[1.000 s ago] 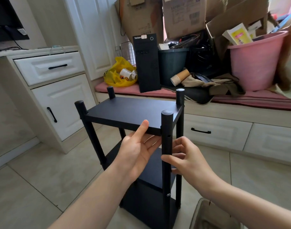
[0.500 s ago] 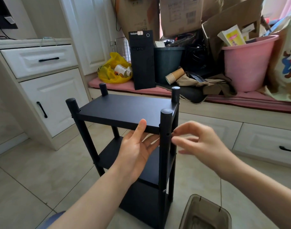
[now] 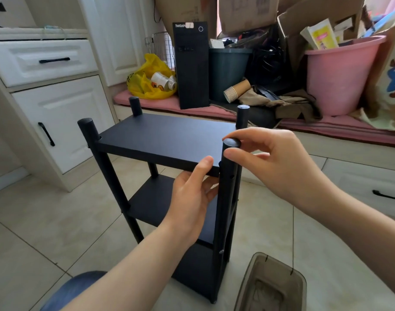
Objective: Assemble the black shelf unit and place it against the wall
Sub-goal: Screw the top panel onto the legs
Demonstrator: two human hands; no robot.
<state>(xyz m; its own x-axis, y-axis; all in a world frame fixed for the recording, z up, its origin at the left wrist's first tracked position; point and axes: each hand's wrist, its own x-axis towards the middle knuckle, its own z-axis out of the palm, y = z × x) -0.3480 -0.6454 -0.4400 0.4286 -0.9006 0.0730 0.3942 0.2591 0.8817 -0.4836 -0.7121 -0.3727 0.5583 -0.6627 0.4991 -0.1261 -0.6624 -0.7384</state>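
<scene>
The right hand (image 3: 279, 167) has risen to the top of the near post (image 3: 226, 198), fingers pinching it; the left hand (image 3: 189, 203) grips the front edge of the shelf unit (image 3: 165, 140), which stands on the floor (image 3: 46, 221)

Bare floor (image 3: 46, 221) lies open left of the shelf unit (image 3: 165, 140); a brown bin (image 3: 244, 286) stands near its right foot.

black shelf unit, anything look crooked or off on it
Nothing looks crooked on the black shelf unit. One oddity: the near right post shows an empty hole just under the top shelf, where the left hand holds the edge and the right hand pinches the post's top.
</scene>
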